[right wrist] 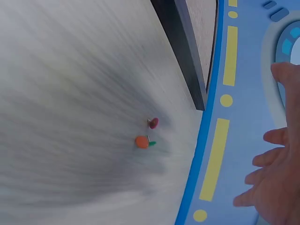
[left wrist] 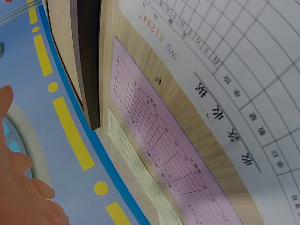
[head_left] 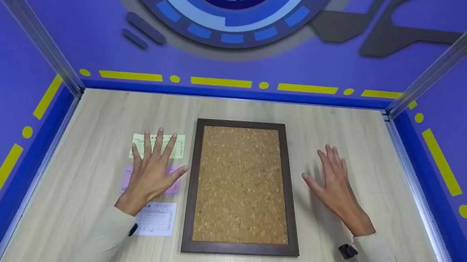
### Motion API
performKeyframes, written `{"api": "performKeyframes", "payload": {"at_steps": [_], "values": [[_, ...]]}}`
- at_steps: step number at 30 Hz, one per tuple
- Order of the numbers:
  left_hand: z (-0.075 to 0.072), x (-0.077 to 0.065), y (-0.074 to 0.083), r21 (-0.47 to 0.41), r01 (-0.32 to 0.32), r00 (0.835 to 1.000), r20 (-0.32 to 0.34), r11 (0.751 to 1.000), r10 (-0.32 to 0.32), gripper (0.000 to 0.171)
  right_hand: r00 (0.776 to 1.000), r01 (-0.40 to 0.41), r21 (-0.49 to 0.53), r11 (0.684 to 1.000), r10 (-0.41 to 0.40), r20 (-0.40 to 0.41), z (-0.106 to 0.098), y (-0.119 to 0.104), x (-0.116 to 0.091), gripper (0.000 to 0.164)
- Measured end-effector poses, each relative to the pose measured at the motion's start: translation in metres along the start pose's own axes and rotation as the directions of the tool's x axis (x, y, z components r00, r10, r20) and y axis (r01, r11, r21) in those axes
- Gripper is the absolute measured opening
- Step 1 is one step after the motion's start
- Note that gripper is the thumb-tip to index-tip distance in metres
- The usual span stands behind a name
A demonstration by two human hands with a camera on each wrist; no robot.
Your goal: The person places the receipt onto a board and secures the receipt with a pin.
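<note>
A framed cork board (head_left: pixel 240 184) lies flat between the two hands. My left hand (head_left: pixel 150 178), fingers spread, is over the green receipt slip (head_left: pixel 179 147) and the purple receipt slip (head_left: pixel 173 188), partly hiding both. The white receipt slip (head_left: pixel 157 219) lies below them, beside the left wrist. To the right of the board, my right hand (head_left: pixel 334 188) is held with fingers straight and holds nothing. In the right wrist view, a red push pin (right wrist: pixel 153 123) and an orange pin with a green tip (right wrist: pixel 142 142) lie on the table; the head view does not show them.
The pale wood table (head_left: pixel 101 133) is bounded by blue panels with yellow dashes (head_left: pixel 221 82) at the back and sides. Metal posts (head_left: pixel 448 59) rise at the back corners. The board's dark frame (head_left: pixel 242 249) forms a raised edge.
</note>
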State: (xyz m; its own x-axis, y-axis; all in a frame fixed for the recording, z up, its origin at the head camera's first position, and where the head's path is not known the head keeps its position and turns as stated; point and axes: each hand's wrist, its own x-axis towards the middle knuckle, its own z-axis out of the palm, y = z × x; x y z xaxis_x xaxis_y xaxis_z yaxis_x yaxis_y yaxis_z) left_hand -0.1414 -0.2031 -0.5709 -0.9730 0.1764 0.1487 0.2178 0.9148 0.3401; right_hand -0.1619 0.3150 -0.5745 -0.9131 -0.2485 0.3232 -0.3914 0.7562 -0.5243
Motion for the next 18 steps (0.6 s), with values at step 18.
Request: {"api": "performKeyframes", "payload": {"at_steps": [18], "values": [[0.003, -0.003, -0.005, -0.037, -0.012, 0.999, -0.048, 0.999, 0.010, 0.096, 0.997, 0.032, 0.129, 0.991, -0.023, -0.069, 0.028, -0.006, -0.002, 0.069]]}}
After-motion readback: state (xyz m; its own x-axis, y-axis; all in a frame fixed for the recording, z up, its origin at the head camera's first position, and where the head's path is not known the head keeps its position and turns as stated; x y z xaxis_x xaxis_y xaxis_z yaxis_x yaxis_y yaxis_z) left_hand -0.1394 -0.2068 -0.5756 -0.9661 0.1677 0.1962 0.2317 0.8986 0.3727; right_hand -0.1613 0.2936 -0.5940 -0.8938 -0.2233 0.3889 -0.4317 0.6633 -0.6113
